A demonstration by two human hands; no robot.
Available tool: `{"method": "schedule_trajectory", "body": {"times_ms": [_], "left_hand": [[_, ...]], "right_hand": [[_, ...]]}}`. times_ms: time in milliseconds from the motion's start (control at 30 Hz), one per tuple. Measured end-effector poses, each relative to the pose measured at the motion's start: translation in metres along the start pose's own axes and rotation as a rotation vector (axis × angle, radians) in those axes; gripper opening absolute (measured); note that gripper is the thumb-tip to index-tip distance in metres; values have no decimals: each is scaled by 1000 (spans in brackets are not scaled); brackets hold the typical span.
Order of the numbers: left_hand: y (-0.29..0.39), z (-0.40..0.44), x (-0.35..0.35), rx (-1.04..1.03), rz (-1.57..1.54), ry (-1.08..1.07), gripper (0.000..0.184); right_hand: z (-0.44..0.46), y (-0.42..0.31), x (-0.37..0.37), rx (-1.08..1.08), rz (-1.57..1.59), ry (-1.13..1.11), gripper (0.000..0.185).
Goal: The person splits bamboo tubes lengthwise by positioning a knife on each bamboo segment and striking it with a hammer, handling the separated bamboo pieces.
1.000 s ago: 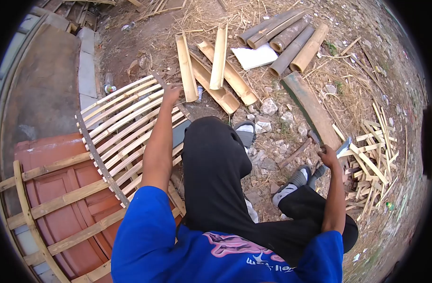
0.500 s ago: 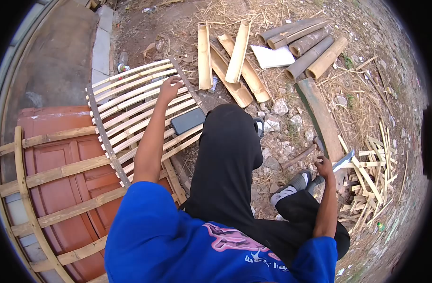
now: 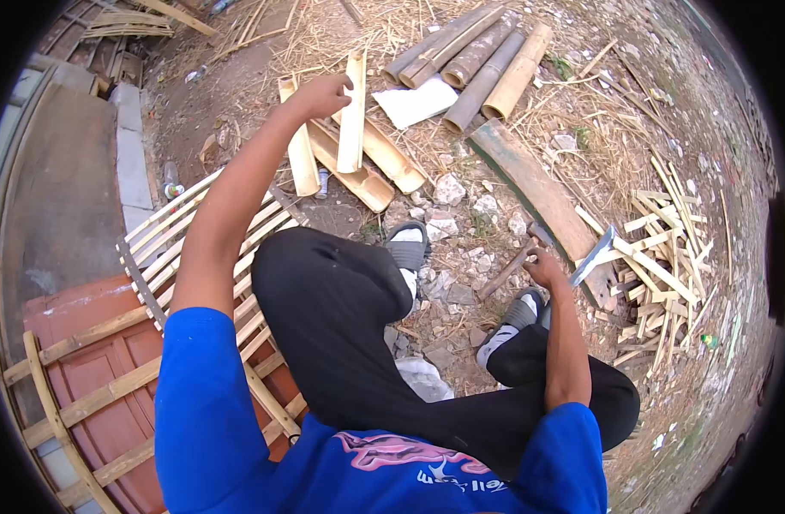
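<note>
My left hand is stretched forward over the split bamboo halves, its fingers loosely bent and apart. Its fingertips overlap the upper part of one pale half; whether they touch it I cannot tell. Another half lies just left of it, and others lie beneath and to the right. My right hand hangs low on the right with fingers loosely curled and apart, holding nothing I can see. Near its fingertips lies a hammer with a wooden handle. A machete blade sticks out beyond the wrist; my forearm hides its handle.
Whole bamboo sections lie at the back beside a white slab. A wooden plank stretches toward a heap of bamboo strips. A slatted bamboo panel lies at left, partly behind my arm. Stones surround my feet.
My left hand has left the slatted panel and moved forward to the bamboo halves. My left knee has swung left, and the dark phone-like object on the panel is out of sight. The view has shifted.
</note>
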State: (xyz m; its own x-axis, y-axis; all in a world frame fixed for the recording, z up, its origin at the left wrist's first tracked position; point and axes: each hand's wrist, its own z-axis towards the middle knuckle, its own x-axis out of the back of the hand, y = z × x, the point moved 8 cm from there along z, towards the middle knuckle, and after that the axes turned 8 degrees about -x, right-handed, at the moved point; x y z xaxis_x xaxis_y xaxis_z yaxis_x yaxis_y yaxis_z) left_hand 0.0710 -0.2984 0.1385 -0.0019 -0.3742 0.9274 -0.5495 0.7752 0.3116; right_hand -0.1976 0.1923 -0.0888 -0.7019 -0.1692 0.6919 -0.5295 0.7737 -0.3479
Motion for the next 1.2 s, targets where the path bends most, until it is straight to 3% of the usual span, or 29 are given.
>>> {"method": "schedule_trajectory", "body": {"times_ms": [67, 133, 200, 267, 367, 467, 500, 600, 700, 800, 933, 1033, 1200], "left_hand": [[46, 47, -30, -109, 214, -156, 36], [72, 91, -69, -28, 323, -274, 39], [77, 131, -122, 119, 184, -238, 47], [72, 160, -190, 234, -138, -64, 49], [63, 191, -293, 356, -496, 210, 47], [130, 177, -262, 238, -267, 475, 54], [152, 185, -253, 53, -165, 510, 44], [176, 227, -257, -49, -177, 325, 48], [159, 277, -277, 267, -743, 385, 55], [164, 299, -296, 546, -1113, 465, 60], [164, 313, -312, 687, -1520, 481, 48], [169, 300, -272, 480, -1423, 815, 34], [166, 291, -181, 497, -1262, 908, 28]], "right_hand": [[4, -2, -2, 6, 20, 34, 46], [6, 1, -2, -16, 50, 45, 45], [7, 8, 0, -64, 146, 53, 43], [9, 24, 0, -112, 237, 20, 43], [9, 61, -1, -132, 477, 212, 36], [1, 101, -1, -217, 643, 412, 26], [-4, 106, 3, -252, 675, 446, 24], [-6, 111, 9, -265, 732, 514, 21], [0, 102, 9, -268, 818, 538, 21], [10, 96, 13, -248, 827, 574, 20], [13, 91, 14, -252, 897, 568, 19], [12, 90, 19, -237, 941, 585, 19], [8, 79, 35, -180, 984, 621, 18]]}}
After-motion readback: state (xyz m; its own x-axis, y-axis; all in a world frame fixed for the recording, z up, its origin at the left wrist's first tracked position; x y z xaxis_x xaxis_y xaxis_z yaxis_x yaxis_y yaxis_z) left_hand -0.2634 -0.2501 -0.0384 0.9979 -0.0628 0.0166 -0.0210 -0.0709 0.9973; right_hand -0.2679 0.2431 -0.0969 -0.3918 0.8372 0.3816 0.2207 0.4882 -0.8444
